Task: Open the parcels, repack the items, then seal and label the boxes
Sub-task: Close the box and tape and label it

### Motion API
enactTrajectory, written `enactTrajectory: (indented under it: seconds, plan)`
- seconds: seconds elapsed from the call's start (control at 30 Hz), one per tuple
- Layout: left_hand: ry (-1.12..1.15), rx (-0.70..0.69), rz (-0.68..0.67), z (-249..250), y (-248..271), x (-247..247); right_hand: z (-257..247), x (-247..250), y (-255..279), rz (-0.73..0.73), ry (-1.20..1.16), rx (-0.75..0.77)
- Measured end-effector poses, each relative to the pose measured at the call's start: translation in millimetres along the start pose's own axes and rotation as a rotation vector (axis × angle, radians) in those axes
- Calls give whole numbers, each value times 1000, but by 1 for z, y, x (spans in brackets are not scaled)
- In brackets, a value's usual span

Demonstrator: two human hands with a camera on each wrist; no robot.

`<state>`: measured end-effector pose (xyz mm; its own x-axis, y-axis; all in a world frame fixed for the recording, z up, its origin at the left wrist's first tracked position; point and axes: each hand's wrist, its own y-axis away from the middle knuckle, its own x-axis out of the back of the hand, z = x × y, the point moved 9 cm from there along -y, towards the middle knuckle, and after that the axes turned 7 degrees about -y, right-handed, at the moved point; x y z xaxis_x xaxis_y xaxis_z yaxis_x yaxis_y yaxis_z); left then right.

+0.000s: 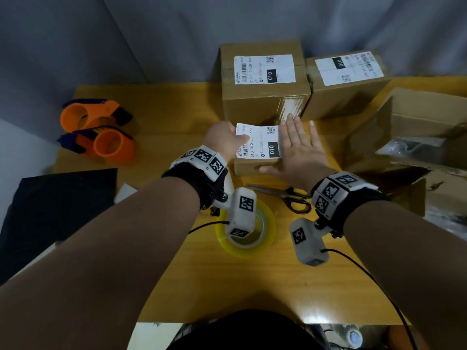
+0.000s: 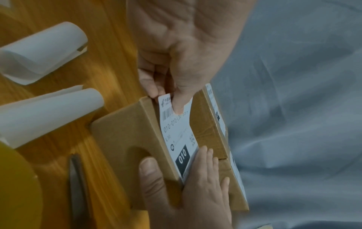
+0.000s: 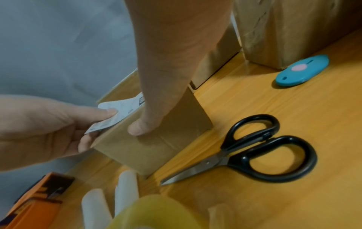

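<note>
We see a small cardboard box [image 1: 252,165] on the wooden table [image 1: 177,117], just near of two taller labelled parcels [image 1: 262,82]. A shipping label [image 1: 259,142] lies across its top. Our left hand [image 1: 222,140] pinches the label's left edge between thumb and fingers — that edge is lifted off the box. Our right hand [image 1: 300,150] lies flat with fingers straight, pressing the label's right end down, the thumb against the box's near side. Black-handled scissors [image 1: 290,195] lie just near of the box, a roll of clear tape [image 1: 267,223] nearer still. Two orange tape dispensers [image 1: 98,130] sit far left — an opened carton [image 1: 414,137] stands at right.
</note>
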<state>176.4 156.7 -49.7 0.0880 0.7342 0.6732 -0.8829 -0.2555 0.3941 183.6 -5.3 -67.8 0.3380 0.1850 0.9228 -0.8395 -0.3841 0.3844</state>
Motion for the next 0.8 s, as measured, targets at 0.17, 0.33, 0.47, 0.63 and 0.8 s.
enactTrajectory:
  seconds: [0.17, 0.33, 0.47, 0.63, 0.8]
  plan:
    - [91, 35, -12, -4, 0, -1, -28, -1, -2, -8, -57, 29]
    - [60, 18, -35, -2, -1, 2, -50, -1, -7, -3, -179, 84]
    - [67, 79, -12, -23, -6, 7, -48, -1, -8, 9, -174, 110]
    - [237, 91, -102, -35, -5, 1, -60, 2, -9, 11, -184, 114]
    - [407, 219, -148, -41, 5, 8, -101, 8, -22, 41, -182, 205]
